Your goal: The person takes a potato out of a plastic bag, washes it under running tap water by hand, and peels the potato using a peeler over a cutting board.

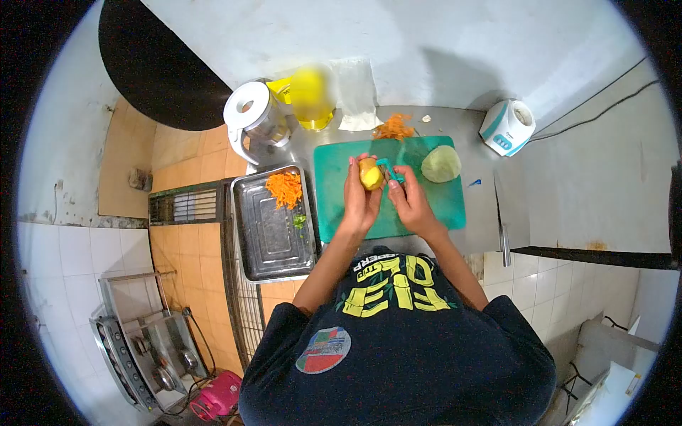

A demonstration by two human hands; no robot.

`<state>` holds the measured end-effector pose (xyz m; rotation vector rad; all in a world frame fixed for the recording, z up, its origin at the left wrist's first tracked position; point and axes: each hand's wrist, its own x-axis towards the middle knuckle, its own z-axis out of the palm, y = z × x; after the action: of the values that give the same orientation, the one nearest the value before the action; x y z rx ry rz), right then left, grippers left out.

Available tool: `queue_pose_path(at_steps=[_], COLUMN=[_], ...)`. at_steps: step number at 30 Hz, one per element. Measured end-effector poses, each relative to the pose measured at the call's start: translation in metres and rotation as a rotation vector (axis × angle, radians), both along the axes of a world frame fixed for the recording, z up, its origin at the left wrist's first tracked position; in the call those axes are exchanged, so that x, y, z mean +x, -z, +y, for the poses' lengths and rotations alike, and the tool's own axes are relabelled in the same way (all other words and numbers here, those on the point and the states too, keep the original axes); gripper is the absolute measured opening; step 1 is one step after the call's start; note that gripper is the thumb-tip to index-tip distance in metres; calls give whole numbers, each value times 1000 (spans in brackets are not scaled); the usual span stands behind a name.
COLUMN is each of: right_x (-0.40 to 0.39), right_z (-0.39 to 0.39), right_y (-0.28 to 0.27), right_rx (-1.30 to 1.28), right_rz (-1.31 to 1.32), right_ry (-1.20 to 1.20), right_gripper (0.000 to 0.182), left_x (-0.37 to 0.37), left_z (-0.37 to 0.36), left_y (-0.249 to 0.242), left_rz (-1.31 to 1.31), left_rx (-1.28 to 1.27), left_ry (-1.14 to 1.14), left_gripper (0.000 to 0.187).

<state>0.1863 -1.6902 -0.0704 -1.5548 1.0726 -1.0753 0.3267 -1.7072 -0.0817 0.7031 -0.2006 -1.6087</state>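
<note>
My left hand [361, 199] is wrapped round a partly peeled potato [370, 175], brown skin at its top and yellow flesh showing below. Fingers of my right hand [412, 202] close on a teal peeler [390, 170], whose head is at the potato's right side. Both hands are over a green cutting board [348, 213]. A pale green cabbage [441, 164] sits on the board's right part. Orange peelings [393, 127] lie at the board's back edge.
Left of the board, a metal tray [273, 272] holds shredded carrot [284, 189] and green bits [300, 221]. Behind stand a blender jug [257, 121] and a yellow container [312, 103]. At right are a knife [501, 220], a small blue item [475, 182] and a blender base [507, 128].
</note>
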Motion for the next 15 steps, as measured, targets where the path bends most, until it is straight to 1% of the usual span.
queue_pose_path(at_steps=[2,3,5,8,12,15], right_x=[6,7,7,11,13,13], right_z=[3,4,6,8,6,4], right_y=[-5,-11,-23,-21,-15,-14], right_rx=[-21,12,79,62,-64,-114], right_rz=[-18,4,49,44,103,75], right_ry=[4,-13,-44,-65,-30,-4], right_gripper=[30,36,47,55,58,56], left_x=[0,1,0,-1,-5,-5], left_z=[1,1,2,2,3,5], left_y=[-1,-2,-4,-5,-17,-16], left_rz=[-2,-3,21,7,-10,64], left_rx=[-29,-43,-43,-89,-120,-121], left_ry=[-18,-25,-40,-68,-104,-71], left_gripper=[42,43,41,35,27,25])
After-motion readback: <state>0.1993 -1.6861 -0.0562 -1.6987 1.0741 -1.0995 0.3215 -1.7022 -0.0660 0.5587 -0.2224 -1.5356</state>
